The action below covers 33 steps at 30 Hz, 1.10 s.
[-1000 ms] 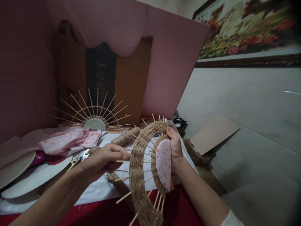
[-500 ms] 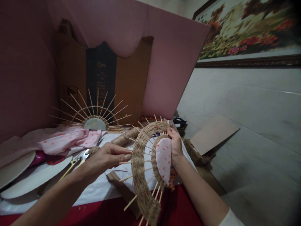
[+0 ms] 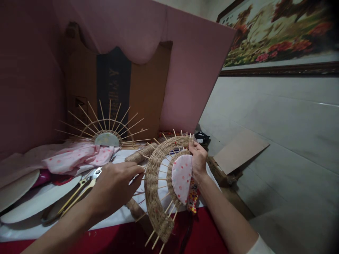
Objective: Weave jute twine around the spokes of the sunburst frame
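A half-round woven fan of twine and thin sticks (image 3: 152, 180) is held up in front of me, its inner half-disc covered in pink dotted cloth (image 3: 182, 178). My right hand (image 3: 198, 157) grips the fan at its upper right end, thumb along the flat side. On the left, my left hand (image 3: 120, 183) pinches one of the stick ends (image 3: 141, 167) that poke out past the woven band. Beaded, multicoloured trim (image 3: 192, 201) hangs below the right hand. A roll of twine (image 3: 140, 153) lies just behind the left hand.
Farther back stands a second stick half-circle (image 3: 107, 138) against a cardboard box (image 3: 148, 84). Dotted pink cloth (image 3: 79, 157), yellow-handled shears (image 3: 76, 194) and white curved pieces (image 3: 39, 204) lie at left. A brown strip (image 3: 140, 215) rests at the white sheet's front edge.
The fan has shifted slightly left and turned a little, its lower end rising. My left hand has rolled over, its back now facing up, still at the stick ends.
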Each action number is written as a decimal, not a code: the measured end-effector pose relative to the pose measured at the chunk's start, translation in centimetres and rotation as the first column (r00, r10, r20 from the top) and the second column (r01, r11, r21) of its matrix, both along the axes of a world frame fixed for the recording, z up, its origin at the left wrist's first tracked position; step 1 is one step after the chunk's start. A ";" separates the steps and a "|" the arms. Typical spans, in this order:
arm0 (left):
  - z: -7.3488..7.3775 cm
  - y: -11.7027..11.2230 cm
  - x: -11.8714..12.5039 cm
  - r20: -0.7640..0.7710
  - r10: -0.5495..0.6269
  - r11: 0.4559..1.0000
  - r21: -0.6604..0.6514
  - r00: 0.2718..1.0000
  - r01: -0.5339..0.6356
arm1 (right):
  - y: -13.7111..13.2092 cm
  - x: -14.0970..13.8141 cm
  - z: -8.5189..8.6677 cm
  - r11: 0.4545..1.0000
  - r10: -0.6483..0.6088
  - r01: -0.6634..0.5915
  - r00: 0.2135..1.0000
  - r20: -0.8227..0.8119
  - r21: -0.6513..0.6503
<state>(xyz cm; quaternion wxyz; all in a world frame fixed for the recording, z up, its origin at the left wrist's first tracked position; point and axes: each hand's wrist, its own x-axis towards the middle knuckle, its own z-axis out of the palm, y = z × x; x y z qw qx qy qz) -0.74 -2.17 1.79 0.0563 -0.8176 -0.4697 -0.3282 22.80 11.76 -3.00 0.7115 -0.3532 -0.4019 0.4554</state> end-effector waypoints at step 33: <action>0.4 0.3 0.1 0.703 0.247 0.720 -0.594 0.666 0.360 | 0.1 0.7 -0.1 0.997 -0.053 0.046 0.991 -0.120 -0.059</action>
